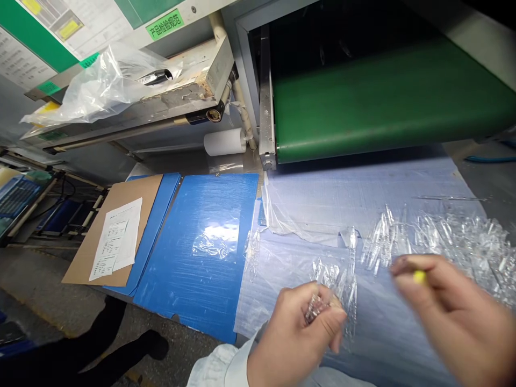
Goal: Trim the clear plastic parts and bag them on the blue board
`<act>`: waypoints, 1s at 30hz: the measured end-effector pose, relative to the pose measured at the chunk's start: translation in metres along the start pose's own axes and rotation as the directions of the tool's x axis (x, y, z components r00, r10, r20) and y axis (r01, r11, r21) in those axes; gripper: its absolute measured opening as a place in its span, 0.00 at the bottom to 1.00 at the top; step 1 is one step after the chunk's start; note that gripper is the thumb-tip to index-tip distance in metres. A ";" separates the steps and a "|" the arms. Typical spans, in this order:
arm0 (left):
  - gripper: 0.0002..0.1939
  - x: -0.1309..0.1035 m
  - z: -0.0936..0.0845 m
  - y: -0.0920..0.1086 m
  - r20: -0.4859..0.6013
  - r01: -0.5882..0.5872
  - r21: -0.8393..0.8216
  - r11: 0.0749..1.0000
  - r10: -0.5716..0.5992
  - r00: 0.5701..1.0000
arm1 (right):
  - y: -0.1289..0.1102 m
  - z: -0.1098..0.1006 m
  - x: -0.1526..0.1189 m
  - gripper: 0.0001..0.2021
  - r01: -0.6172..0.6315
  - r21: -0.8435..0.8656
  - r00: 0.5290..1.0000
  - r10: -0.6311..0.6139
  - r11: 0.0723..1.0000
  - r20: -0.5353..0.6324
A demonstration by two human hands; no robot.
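My left hand [296, 330] is closed around small clear plastic parts [316, 307], which show between thumb and fingers. My right hand [455, 312], smeared by motion, is pinched on a small yellow object [420, 277]; most of it is hidden, and I cannot tell its kind. Just beyond my left hand lie more slender clear plastic pieces [328, 274] on the pale bluish sheet [310, 209]. A large heap of similar transparent pieces [463, 242] spreads behind my right hand, towards the right edge of the view.
A green conveyor belt [382, 107] ends above the work surface. Left of the sheet lies a blue board [193, 231], beside brown cardboard [91, 236] with a printed paper [116, 239]. A shelf [189, 88] carries a clear bag [100, 86]. A person's dark-clothed legs [100, 344] show lower left.
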State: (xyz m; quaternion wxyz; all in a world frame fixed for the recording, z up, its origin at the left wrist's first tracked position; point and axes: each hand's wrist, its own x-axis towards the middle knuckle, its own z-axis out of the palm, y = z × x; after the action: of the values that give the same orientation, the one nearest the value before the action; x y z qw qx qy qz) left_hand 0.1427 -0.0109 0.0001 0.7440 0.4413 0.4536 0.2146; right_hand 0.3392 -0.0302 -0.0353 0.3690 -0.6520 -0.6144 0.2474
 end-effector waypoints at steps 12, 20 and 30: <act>0.20 0.047 -0.015 -0.055 0.020 0.087 -0.470 0.878 -0.088 0.996 | 0.047 0.034 0.017 0.15 -0.374 0.090 0.887 0.327 0.923 0.326; 0.24 0.044 0.001 -0.053 0.155 0.076 -0.304 0.950 -0.029 0.987 | -0.001 0.040 0.019 0.14 -0.361 0.171 0.860 0.257 0.917 0.441; 0.21 0.035 0.001 -0.035 0.015 -0.022 -0.422 0.906 0.031 0.999 | -0.016 0.026 0.030 0.24 -0.603 0.463 0.781 0.361 0.650 0.509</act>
State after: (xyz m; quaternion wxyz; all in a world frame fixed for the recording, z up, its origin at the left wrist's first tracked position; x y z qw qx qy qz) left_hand 0.1577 -0.0047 -0.0467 0.8236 0.2785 0.3826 0.3127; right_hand 0.3127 0.0037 -0.0348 0.3518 -0.5815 -0.3601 0.6390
